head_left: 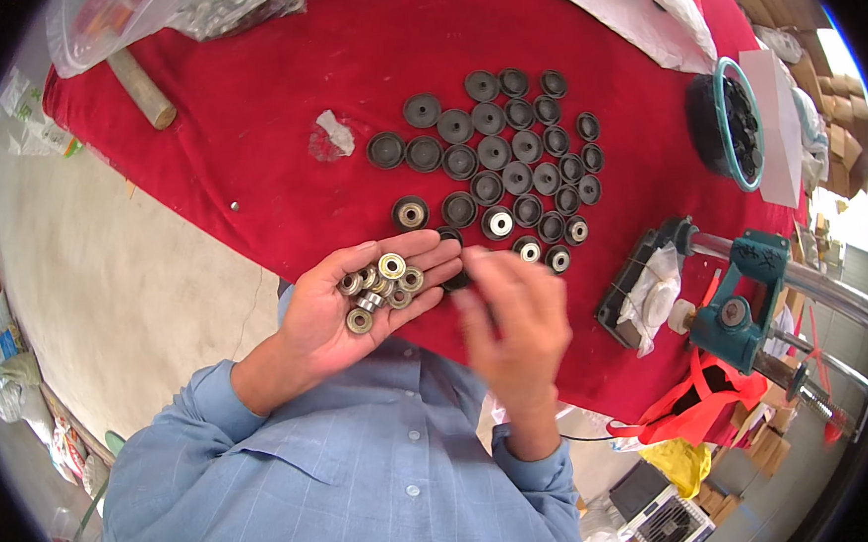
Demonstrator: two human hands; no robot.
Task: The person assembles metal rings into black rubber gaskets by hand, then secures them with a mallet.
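My left hand (319, 313) lies palm up in front of the table edge, cradling several small metal ball bearings (392, 267). Just right of its fingertips is my right hand (519, 330), smeared by motion, so whatever its fingers hold is hidden. Beyond both hands, black round caps (494, 152) are spread in rough rows on the red cloth. A few caps nearest me have a bearing in the centre, among them one at the left end (411, 214) and one with a shiny ring (498, 223). Another black cap (451, 276) is partly covered by my left fingers.
Red cloth (281, 201) covers the table. On the right stand a green hand press (739, 302) and a blue-rimmed tub (726, 124) of black parts. A wooden rod (143, 90) and plastic bags (229, 10) lie far left. A red bag (700, 399) sits by the right edge.
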